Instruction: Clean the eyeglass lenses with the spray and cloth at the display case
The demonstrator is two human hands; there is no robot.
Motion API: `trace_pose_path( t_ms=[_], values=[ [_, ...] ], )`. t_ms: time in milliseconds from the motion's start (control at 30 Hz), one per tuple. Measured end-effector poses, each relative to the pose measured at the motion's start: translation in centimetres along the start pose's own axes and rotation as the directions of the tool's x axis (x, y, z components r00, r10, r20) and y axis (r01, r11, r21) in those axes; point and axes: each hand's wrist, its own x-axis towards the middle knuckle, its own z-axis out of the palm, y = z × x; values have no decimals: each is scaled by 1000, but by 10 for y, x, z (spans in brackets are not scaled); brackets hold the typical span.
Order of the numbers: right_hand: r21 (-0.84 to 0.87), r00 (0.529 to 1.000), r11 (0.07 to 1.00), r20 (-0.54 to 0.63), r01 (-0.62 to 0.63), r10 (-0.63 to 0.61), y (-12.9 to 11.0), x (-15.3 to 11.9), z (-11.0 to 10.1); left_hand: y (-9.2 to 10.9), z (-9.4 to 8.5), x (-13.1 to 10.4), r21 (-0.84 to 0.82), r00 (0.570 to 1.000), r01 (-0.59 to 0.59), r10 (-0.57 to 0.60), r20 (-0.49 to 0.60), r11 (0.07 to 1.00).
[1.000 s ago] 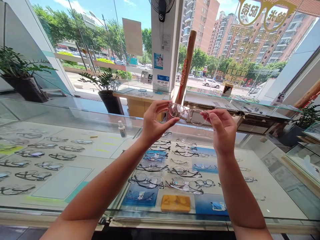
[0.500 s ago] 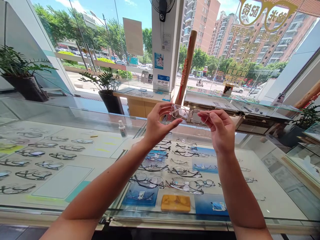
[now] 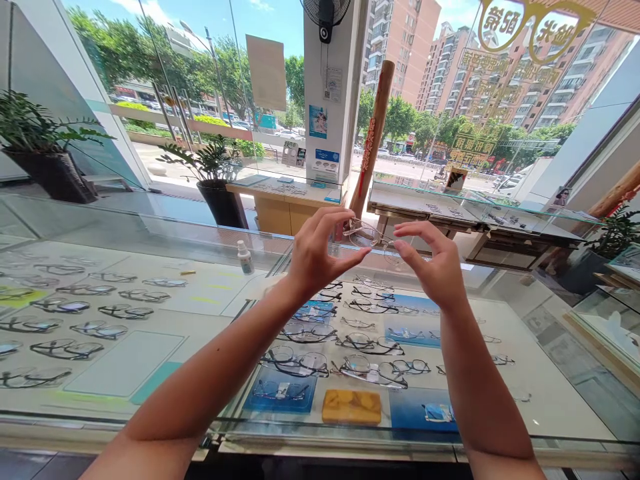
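My left hand (image 3: 320, 250) grips a pair of thin metal-rimmed eyeglasses (image 3: 364, 235) by one side, thumb below and fingers above the lens. The frame is tilted, its far side dropping to the right. Close beside that lower lens is my right hand (image 3: 433, 260), thumb and index finger apart; whether the thumb touches the rim I cannot tell. Part of the lens is hidden behind the right fingers. Both hands are raised above a glass display case (image 3: 560, 393) holding rows of spectacles (image 3: 370, 343).
A small white bottle (image 3: 245, 258) stands on the glass to the left. An amber-yellow block (image 3: 351, 407) lies among the spectacles near the front. Potted plants (image 3: 217, 180), a wooden pole (image 3: 374, 133) and more display counters (image 3: 425, 210) stand beyond, before large windows.
My right thumb and fingers have spread from their pinch at the glasses' right side. The glasses have tilted, with that side lower. My left hand keeps its grip.
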Motion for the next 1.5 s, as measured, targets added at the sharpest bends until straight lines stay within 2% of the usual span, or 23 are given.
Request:
trace_pose_path(
  t_ms=[67, 167, 467, 933, 1133, 1333, 1500],
  values=[
    [-78, 998, 996, 46, 46, -43, -1, -1, 2, 3, -1, 1, 39, 998, -56, 56, 19, 998],
    [-104, 996, 993, 80, 55, -47, -1, -2, 5, 7, -2, 2, 33, 996, -80, 78, 42, 996],
    [10, 977, 1000, 212, -2, 0, 3, 2, -2, 9, -5, 5, -72, 994, -42, 49, 94, 997],
    [82, 970, 994, 239, -68, 47, 5, 2, -3, 9, -5, 7, -162, 993, 30, -11, 116, 986],
    [104, 968, 990, 243, -95, 67, 7, 3, -1, 8, -4, 6, -238, 983, 133, -97, 156, 962],
    [135, 957, 980, 268, -148, 107, 10, 4, 1, 6, -4, 6, -386, 955, 263, -183, 231, 884],
    [157, 957, 974, 266, -160, 114, 14, 4, 3, 7, -6, 7, -416, 942, 309, -214, 260, 855]
  ],
)
